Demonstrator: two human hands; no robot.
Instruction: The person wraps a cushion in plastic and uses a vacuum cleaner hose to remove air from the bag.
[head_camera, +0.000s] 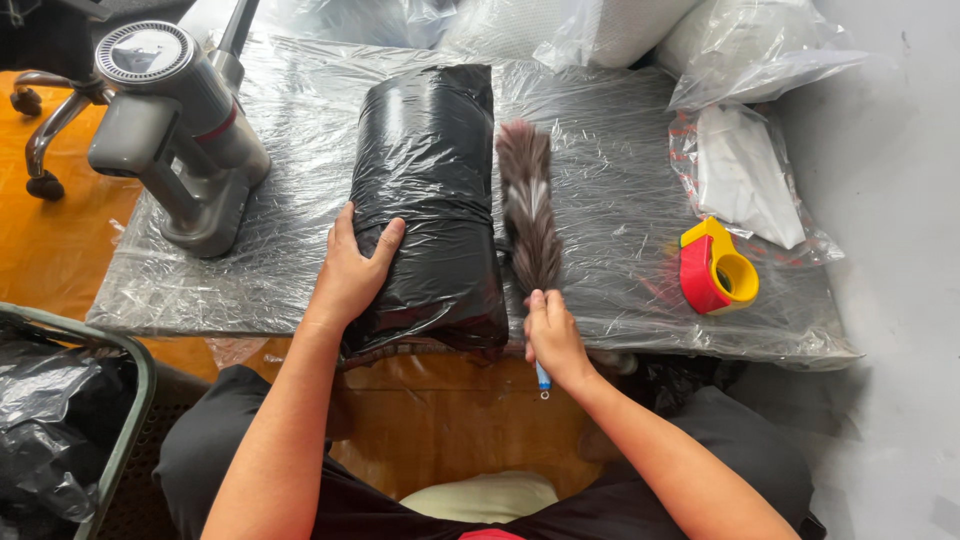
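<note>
2 hands are at work here, and both sit at the near edge of the bench, which is covered in clear plastic film. Your left hand lies flat with fingers spread on the left flank of the black plastic-wrapped bundle, pressing it rather than pinching it. Your right hand is closed around the handle of the feather duster; a blue tip of that handle pokes out below your fist.

The relation that matters: the bundle and the duster lie side by side, long axes parallel, both running away from you. The duster's brown-grey plume sits just beside the bundle's right edge, possibly brushing it, though the film's glare makes contact hard to confirm. So the bundle lies to the left of your right grip, and your left hand is the nearer one to it.

Well apart to the right sits a red and yellow tape dispenser; a grey handheld vacuum stands at the far left.
</note>
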